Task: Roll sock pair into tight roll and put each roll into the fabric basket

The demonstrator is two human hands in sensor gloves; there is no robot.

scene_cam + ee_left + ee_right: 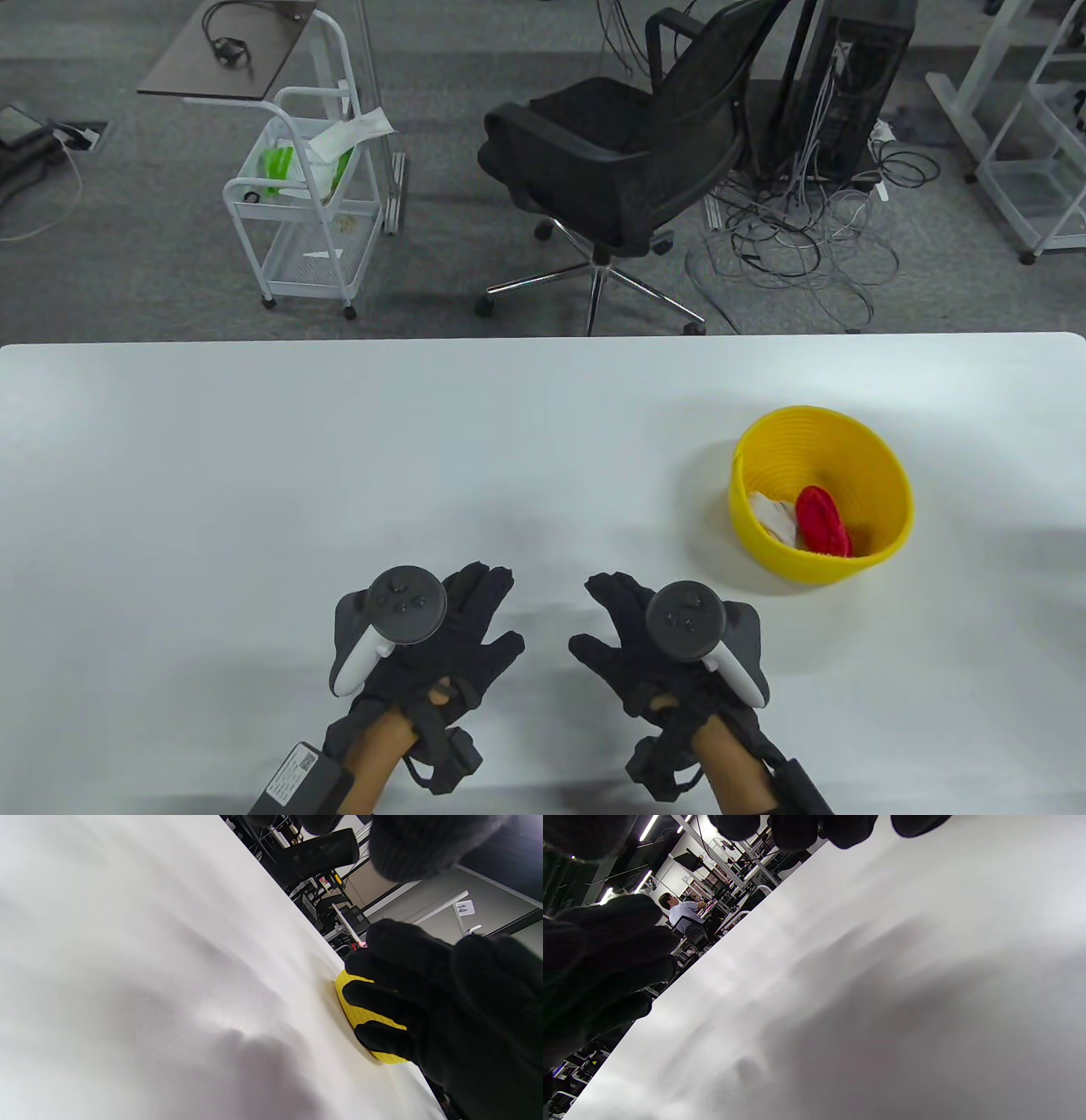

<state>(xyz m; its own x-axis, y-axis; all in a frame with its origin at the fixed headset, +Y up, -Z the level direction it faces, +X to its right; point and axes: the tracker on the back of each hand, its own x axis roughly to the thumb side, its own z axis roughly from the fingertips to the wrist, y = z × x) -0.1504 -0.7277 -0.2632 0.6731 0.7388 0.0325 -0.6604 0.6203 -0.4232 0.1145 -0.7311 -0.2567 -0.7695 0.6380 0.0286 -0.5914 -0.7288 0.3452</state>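
Hands side by side over the near edge of the desk, palms down, backs up, each with a tracker strapped on. Left hand flat and spread, fingers straight and pointing toward the far edge, thumb out to the right, holding nothing. Right hand likewise spread, fingers relaxed and straight, thumb out to the left, nothing between the fingers. Well apart from each other, a bare strip of desk between the two thumbs. Whether resting on the surface or hovering just above it, cannot tell. In the right wrist view, only dark fingertips at the top edge and the other glove at the left.

One yellow basket, round, upright, near the right edge of the desk, beyond and to the right of the right hand, not touching it. Inside, two rolls: one red sock roll and one white sock roll, touching, red to the right of white, both low against the near wall. In the left wrist view, basket half hidden behind the right glove.

Beyond the far edge, on grey carpet: one black office chair, one white wire trolley with green and white packets in its top tray, tangled cables beside a dark computer tower.
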